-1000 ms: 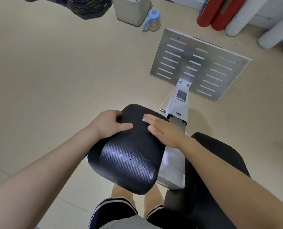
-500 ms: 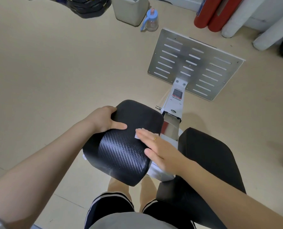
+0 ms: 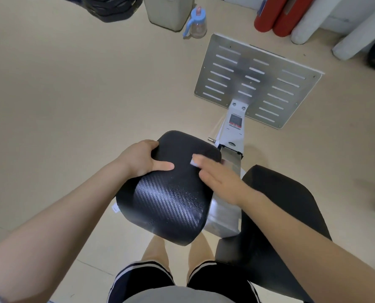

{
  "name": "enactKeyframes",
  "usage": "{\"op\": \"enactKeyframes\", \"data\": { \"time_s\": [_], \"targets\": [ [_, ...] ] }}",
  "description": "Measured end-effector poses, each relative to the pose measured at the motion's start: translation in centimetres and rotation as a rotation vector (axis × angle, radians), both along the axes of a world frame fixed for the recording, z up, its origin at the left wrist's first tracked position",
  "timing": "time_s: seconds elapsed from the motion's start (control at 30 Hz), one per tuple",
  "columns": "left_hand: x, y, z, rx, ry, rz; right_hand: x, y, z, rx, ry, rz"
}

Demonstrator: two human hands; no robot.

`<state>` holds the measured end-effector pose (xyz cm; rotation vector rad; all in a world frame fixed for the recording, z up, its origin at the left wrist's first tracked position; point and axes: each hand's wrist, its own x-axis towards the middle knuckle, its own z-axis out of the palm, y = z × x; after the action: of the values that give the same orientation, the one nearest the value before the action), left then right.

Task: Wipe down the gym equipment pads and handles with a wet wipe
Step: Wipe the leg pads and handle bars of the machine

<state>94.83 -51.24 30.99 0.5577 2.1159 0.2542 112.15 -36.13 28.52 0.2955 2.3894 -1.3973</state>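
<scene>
A black textured pad [image 3: 167, 197] on a white machine frame fills the middle of the head view, its near part shiny and wet. My left hand [image 3: 141, 159] grips the pad's far left edge, thumb lying on top. My right hand [image 3: 217, 178] lies flat with straight fingers on the pad's right side and presses a white wet wipe [image 3: 194, 161] against it; only a corner of the wipe shows past my fingertips. A second black pad [image 3: 278, 206] sits to the right, partly under my right forearm.
The slotted metal footplate [image 3: 256, 82] lies on the beige floor ahead, joined to the white frame post [image 3: 233, 127]. Farther back stand a blue-lidded bottle [image 3: 196, 24], a grey bin [image 3: 168, 10], and red and white rolls [image 3: 287, 14]. My legs are below the pad.
My right hand with the wipe slid toward me along the pad and has moved back up toward its far right part. My left hand has kept its grip on the pad's edge.
</scene>
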Motion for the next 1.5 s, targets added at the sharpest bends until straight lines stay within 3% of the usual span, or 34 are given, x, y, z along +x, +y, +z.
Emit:
{"op": "enactKeyframes", "data": {
  "time_s": [0.1,0.2,0.5,0.77,1.17,1.5],
  "targets": [
    [0.0,-0.3,0.5,0.012,-0.012,-0.013,1.0,-2.4,2.1,0.006,0.082,0.159],
    [0.0,-0.9,1.1,0.098,-0.149,0.148,0.1,-2.5,1.8,0.050,0.071,0.188],
    [-0.7,-2.0,0.0,0.219,-0.332,0.349,-7.1,-0.1,-1.8,0.070,-0.277,-0.063],
    [-1.5,-2.4,0.9,0.165,-0.470,0.365,-1.9,-4.3,3.7,0.101,-0.109,0.190],
    [-2.9,-3.7,-1.2,0.285,-0.590,0.387,-10.2,-2.5,-2.0,0.130,-0.287,-0.019],
    [-2.9,-3.9,-0.2,0.300,-0.648,0.448,-5.3,-7.9,5.2,0.177,-0.121,0.235]
  ]
}}
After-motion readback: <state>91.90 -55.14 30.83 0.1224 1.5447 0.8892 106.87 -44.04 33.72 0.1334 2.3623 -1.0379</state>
